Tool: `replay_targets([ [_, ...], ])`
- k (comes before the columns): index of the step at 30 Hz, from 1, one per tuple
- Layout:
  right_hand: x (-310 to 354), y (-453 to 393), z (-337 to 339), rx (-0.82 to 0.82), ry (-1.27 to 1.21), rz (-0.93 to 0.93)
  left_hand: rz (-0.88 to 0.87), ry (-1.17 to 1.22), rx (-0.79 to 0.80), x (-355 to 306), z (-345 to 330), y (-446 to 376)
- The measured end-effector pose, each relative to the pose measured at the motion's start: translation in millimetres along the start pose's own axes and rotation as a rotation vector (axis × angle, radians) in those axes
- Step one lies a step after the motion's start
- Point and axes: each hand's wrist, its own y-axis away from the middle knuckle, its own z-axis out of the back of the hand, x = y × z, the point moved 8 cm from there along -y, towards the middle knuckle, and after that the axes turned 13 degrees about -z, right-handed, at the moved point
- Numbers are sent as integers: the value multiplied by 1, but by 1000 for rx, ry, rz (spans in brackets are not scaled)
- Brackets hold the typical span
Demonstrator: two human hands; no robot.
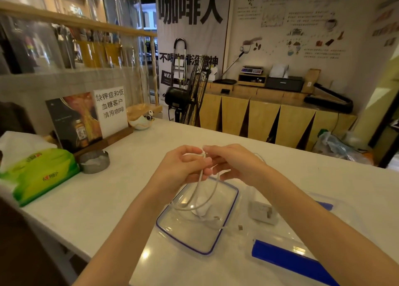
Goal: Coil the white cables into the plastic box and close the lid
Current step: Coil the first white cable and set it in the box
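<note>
Currently: left hand (pixel 183 167) and right hand (pixel 233 164) raised together above box (pixel 166 229), each grip pinched on cable (pixel 200 190). Cable loop hangs down into open box, centre of counter (pixel 108 199). Lid (pixel 298 257) lies near right, beside box. Charger (pixel 262 213) rests right of box.

The cable (pixel 200 190) is white, hanging in pale loops over a clear plastic box (pixel 164 225) whose rim is edged in dark blue, and the lid (pixel 289 257) beside it is clear too, with solid blue clasps. The counter (pixel 112 199) is plain white, the charger plug (pixel 262 213) on it light grey. The tissue pack (pixel 41 173) runs green into yellow, and the ashtray (pixel 94 161) is dull silver
</note>
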Motion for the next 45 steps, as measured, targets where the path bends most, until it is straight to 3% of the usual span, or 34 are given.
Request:
replay_targets([
  [5, 13, 3, 11, 2, -187, 86, 16, 25, 72, -5, -14, 7],
  [9, 28, 7, 34, -91, -320, 166, 24, -175, 338, -12, -33, 16],
  [12, 40, 15, 39, -78, -272, 226, 21, -219, 481, -16, -49, 22],
  [16, 45, 27, 40, -263, -67, 307, -56, 55, 625, -47, -73, 25],
  [17, 46, 31, 34, -246, -25, 343, -84, 142, 648, -58, -79, 25],
  [21, 43, 54, -1, -24, -34, 429, -210, 252, 589, -87, -82, 3],
  [26, 21, 61, -40, 217, 225, 368, -245, 325, 408, -99, -56, -29],
  [31, 10, 78, -44, 189, 479, 379, -192, 197, 272, -78, -32, -40],
  [38, 43, 105, -23, -25, 597, 556, -231, -475, 428, -45, -30, -24],
  [41, 65, 114, -5, -75, 476, 669, -200, -381, 541, -49, -44, -7],
  [45, 90, 121, 15, -126, 297, 841, -155, -56, 525, -66, -51, -2],
])
